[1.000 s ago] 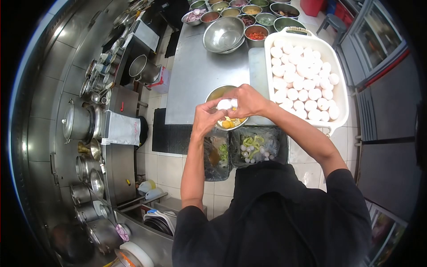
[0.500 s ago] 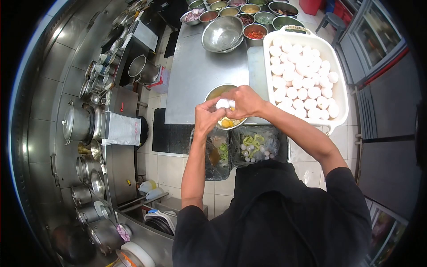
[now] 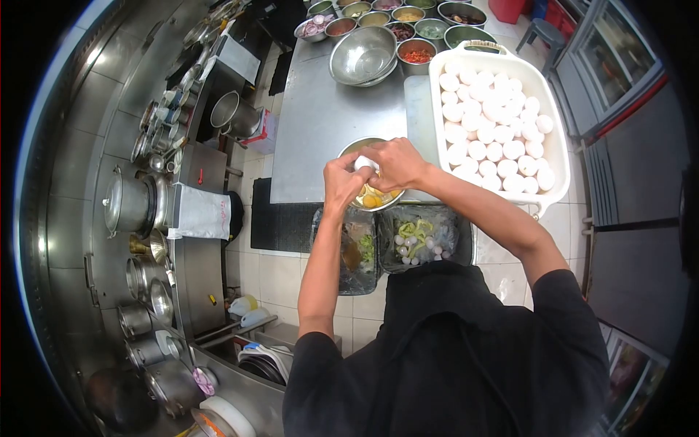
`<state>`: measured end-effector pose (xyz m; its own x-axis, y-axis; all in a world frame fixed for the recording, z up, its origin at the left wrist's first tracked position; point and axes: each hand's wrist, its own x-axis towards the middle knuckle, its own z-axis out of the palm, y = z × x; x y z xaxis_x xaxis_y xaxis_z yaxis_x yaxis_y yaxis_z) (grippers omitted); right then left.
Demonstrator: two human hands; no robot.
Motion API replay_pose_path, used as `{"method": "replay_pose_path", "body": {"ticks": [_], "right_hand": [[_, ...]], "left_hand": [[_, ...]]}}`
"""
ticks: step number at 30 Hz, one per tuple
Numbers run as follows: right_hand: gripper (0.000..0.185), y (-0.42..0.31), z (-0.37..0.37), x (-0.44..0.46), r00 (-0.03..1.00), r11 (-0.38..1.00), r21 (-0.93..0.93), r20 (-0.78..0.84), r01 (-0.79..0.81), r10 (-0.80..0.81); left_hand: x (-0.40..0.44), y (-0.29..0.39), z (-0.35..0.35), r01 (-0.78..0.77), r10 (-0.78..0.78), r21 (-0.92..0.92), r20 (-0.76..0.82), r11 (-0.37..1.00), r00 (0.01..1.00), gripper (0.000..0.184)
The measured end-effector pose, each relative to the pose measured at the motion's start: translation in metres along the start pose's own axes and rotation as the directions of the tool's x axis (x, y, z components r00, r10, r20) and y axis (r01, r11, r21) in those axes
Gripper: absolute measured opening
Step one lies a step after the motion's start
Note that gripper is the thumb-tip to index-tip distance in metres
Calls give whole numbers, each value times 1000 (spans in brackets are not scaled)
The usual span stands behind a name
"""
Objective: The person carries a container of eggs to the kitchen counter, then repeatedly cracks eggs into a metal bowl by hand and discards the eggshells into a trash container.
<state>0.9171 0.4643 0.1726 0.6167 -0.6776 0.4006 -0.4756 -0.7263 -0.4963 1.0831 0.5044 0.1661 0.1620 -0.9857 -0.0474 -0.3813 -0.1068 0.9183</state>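
Note:
A white egg shell (image 3: 364, 163) is pinched between my left hand (image 3: 341, 182) and my right hand (image 3: 399, 164), fingers closed on it from both sides. My fingertips cover much of it, so how far it is split is hard to see. Just below is a metal bowl (image 3: 352, 148) with several yellow yolks (image 3: 373, 198) and clear egg white inside. My hands hide the bowl's middle. To the right, a large white tub (image 3: 436, 80) holds many whole white eggs (image 3: 495, 151).
Two bins lined with plastic, a left bin (image 3: 346, 280) and a right bin (image 3: 459, 255) with scraps and shells, stand below the table edge. Nested metal bowls (image 3: 364, 54) sit on the steel table (image 3: 313, 138). Ingredient bowls (image 3: 416, 57) line its far end; pots (image 3: 131, 200) stand left.
Two white shell parts showed between my fingers before; now one white part shows. My right fingers have shifted slightly left, closer to my left hand. The bowl stays in place.

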Motion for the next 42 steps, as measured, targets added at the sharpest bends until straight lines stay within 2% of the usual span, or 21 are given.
{"method": "replay_pose_path", "body": {"ticks": [5,11,13,14,16,17,19,22,23,26,28,30,31,32,34,37,38,39,40,41,42], "right_hand": [[45,-1,-2,2,999,1000,11,-42,10,-10],[44,2,0,4,999,999,0,0,-40,40],[44,9,-6,5,998,999,7,-18,53,-53],[44,11,-10,5,995,995,10,-27,99,-99],[46,13,-18,8,990,991,-74,98,112,-104],[47,13,-20,8,981,986,-115,162,122,-103],[41,18,-17,10,980,966,-223,182,126,-86],[34,19,-17,8,992,954,-297,123,39,-3],[33,17,-19,7,995,953,-304,89,-7,36],[28,-7,-39,-10,983,983,-63,-72,-173,169],[33,-29,-55,-34,964,967,-16,69,-256,256],[34,-42,-52,-71,945,954,21,148,-299,293],[42,-52,-53,-86,885,934,-41,308,-354,349],[45,-55,-50,-100,855,915,-59,336,-398,394],[52,-54,-35,-126,785,869,-99,389,-485,482],[64,-52,-15,-149,767,730,262,344,-632,541],[66,-56,-5,-153,776,716,301,279,-630,565],[67,-63,7,-156,781,706,339,214,-622,586],[68,-70,15,-158,783,697,377,147,-609,604],[69,-77,19,-161,798,723,358,129,-590,588],[70,-85,23,-164,815,749,340,112,-569,569]], "left_hand": [[7,2,-2,-28,25,71,38,997,999,56],[8,14,-9,-61,48,202,70,977,996,54],[9,11,-13,-86,67,247,85,965,994,51],[8,11,-14,-169,142,305,107,937,984,49],[5,13,-16,-328,285,410,163,851,944,46],[3,16,-16,-342,297,453,171,823,940,44],[-1,22,-17,-369,318,536,190,759,929,42],[-2,7,-17,-447,513,668,111,595,851,42],[-6,8,-17,-415,487,615,57,670,872,40],[-32,8,-15,-265,324,375,-102,888,941,34],[-57,1,-11,-106,125,111,-177,988,976,29],[-90,2,-8,-56,57,42,-39,998,998,27],[-106,-2,-5,-46,45,32,33,998,998,29],[-119,1,-2,42,-66,148,162,988,985,31],[-136,-21,15,-319,262,331,205,888,943,42],[-153,-7,27,-112,55,151,340,982,939,48],[-160,-8,34,31,2,-85,362,996,932,47],[-168,-10,43,181,-47,-310,394,933,918,47],[-174,-12,52,322,-86,-505,435,801,896,47],[-176,-19,61,136,21,-463,319,876,947,47],[-176,-25,65,230,-54,-573,307,787,950,47]]}}
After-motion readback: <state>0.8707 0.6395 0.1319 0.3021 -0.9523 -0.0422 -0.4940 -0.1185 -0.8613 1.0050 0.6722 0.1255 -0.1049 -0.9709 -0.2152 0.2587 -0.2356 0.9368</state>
